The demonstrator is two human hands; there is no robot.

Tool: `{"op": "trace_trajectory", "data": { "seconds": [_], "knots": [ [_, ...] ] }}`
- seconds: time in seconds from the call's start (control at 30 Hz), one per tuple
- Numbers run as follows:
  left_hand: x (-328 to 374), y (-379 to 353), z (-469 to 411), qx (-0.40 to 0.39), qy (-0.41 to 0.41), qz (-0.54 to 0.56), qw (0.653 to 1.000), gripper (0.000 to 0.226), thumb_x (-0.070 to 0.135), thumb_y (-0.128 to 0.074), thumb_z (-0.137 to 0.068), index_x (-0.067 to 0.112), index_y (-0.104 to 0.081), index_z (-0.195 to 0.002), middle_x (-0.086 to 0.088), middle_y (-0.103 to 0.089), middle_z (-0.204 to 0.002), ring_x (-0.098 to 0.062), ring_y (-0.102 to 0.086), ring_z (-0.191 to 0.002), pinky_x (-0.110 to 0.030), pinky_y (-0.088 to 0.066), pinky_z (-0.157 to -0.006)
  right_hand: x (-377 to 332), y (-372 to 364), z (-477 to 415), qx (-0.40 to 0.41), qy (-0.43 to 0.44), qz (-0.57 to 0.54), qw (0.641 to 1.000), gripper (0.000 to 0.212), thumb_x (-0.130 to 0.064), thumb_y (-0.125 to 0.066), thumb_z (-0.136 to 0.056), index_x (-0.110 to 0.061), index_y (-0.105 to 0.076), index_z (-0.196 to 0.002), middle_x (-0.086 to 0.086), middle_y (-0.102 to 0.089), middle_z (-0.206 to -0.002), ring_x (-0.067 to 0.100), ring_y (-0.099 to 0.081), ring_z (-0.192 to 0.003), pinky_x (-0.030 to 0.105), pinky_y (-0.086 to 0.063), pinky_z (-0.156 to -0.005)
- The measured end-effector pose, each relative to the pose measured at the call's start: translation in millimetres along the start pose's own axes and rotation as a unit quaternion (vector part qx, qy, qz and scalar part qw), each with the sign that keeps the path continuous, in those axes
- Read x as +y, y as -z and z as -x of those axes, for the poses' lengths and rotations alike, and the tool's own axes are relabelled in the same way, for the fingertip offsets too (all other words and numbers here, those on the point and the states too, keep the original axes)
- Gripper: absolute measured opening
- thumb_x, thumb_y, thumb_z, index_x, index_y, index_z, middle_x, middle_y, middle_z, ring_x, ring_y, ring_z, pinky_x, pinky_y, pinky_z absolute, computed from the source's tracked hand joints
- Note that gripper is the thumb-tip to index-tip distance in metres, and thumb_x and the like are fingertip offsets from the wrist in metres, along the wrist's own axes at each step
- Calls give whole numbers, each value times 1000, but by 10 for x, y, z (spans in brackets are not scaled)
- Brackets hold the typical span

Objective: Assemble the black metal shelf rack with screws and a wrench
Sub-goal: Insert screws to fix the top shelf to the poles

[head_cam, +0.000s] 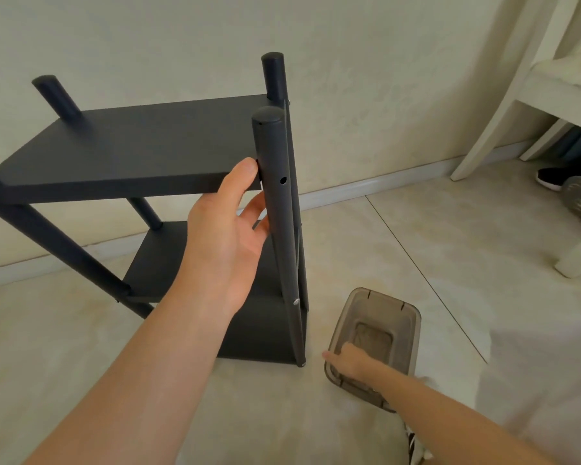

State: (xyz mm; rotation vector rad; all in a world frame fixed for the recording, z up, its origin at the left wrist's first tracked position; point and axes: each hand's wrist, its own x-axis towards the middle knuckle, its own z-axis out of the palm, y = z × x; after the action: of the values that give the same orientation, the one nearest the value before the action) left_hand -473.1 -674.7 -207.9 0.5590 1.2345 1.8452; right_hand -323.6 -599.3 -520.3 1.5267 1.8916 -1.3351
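The black metal shelf rack (125, 152) stands on the floor with three shelves between round posts. My left hand (228, 226) holds the front right corner of the top shelf: thumb on the shelf's front edge, fingers curled under it beside the front right post (275, 203). That post shows an empty screw hole (283, 179) near the top shelf and a silver screw head (296, 301) lower down. My right hand (349, 362) reaches into a smoky transparent plastic box (399, 317) on the floor right of the rack; its fingertips are hidden inside. No wrench is visible.
A pale wall and skirting board run behind the rack. A white wooden chair (524, 95) stands at the right with dark shoes (550, 177) under it. A white cloth (534, 380) lies at the lower right. The floor is light tile.
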Motion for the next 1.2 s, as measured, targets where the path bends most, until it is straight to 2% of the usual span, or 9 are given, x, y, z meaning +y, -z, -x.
{"op": "trace_trajectory", "data": {
  "seconds": [0.13,0.23,0.43,0.57,0.67,0.77,0.87,1.0,1.2],
  "knots": [
    [-35,9,3,-15,-13,17,1000,14,28,-61,-97,24,-69,-87,4,-73,-103,-16,-71,-108,-39,-54,-95,5,-102,-105,-3,12,9,1000,82,-51,-48,-99,4,-17,-151,17,-39,-151,31,-44,-134,30,-40,-97],
    [-36,15,6,-19,-23,18,999,17,27,-60,-98,25,-70,-84,4,-73,-102,-17,-70,-109,-40,-54,-96,23,-148,-142,-20,31,38,999,76,-47,-53,-98,1,-25,-148,16,-43,-146,30,-47,-129,27,-40,-89],
    [-27,9,27,-18,-29,21,999,21,27,-62,-97,25,-70,-78,4,-74,-102,-19,-70,-109,-42,-54,-98,71,-206,-194,-100,81,95,987,93,-58,-67,-84,-6,-28,-150,13,-39,-151,30,-43,-134,38,-41,-108],
    [-19,-5,39,-21,-28,23,999,22,26,-62,-97,25,-73,-78,4,-72,-101,-20,-70,-111,-39,-56,-95,93,-105,-235,-109,85,37,990,67,-62,-53,-91,-8,-52,-129,9,-59,-127,22,-58,-114,37,-46,-102],
    [-17,-19,50,-10,-26,22,999,11,26,-61,-97,22,-67,-89,3,-70,-102,-21,-70,-111,-38,-57,-92,215,-11,-346,-30,70,20,997,35,-39,-47,-102,-7,-61,-103,13,-66,-101,15,-60,-87,30,-51,-91],
    [-18,-31,58,-1,-24,28,999,9,26,-61,-97,21,-67,-92,3,-70,-101,-19,-71,-109,-37,-58,-91,330,18,-449,-8,34,114,993,23,-17,-47,-102,-3,-59,-116,16,-63,-108,24,-62,-97,25,-45,-73],
    [-21,-46,60,6,-25,37,999,10,25,-62,-96,22,-69,-90,4,-71,-99,-20,-70,-109,-36,-58,-89,384,-28,-525,-37,15,205,978,31,-10,-47,-99,-1,-52,-129,17,-58,-128,30,-58,-114,29,-45,-84],
    [-31,-50,44,8,-25,45,999,18,25,-62,-96,24,-75,-83,3,-72,-98,-19,-71,-108,-35,-59,-86,401,-139,-654,-71,25,268,960,41,-10,-50,-98,-2,-47,-138,17,-54,-135,28,-55,-104,32,-44,-87],
    [-27,-60,36,-9,-32,41,999,32,26,-61,-94,28,-79,-68,9,-72,-90,-13,-71,-97,-30,-58,-79,363,-211,-748,-54,23,302,951,41,-9,-46,-101,-6,-43,-143,13,-49,-142,29,-50,-128,31,-38,-106]
  ]
}}
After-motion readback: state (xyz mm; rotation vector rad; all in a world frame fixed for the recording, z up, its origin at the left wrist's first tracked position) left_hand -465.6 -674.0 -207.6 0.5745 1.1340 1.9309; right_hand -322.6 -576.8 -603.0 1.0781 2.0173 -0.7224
